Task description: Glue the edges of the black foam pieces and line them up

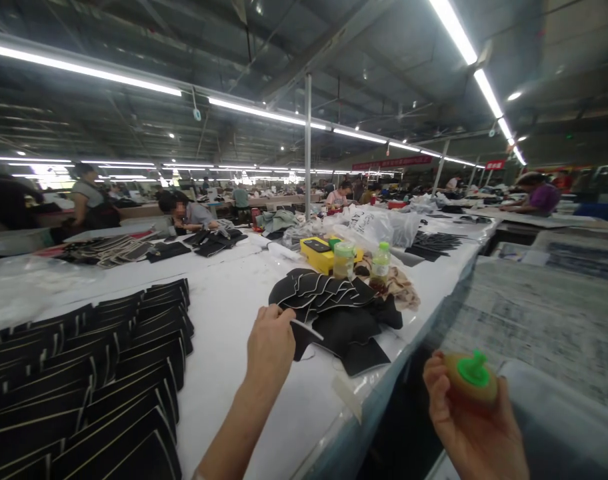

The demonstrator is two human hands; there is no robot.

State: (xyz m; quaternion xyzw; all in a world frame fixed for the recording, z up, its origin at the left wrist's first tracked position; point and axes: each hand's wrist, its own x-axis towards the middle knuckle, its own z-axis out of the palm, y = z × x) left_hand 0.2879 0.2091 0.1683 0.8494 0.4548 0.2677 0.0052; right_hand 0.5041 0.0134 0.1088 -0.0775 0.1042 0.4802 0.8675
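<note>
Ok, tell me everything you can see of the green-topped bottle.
The bottle looks rounded, amber-brown and like translucent plastic, slightly blurred. Its bright green top has a raised, narrow spout; whether that is open, I cannot tell. The right hand holds it by the sides, top up and facing the camera, right of the white table. Nothing else visibly touches it.

Lettering on the plastic bag, long banner and small red sign is too blurred to read.
</note>
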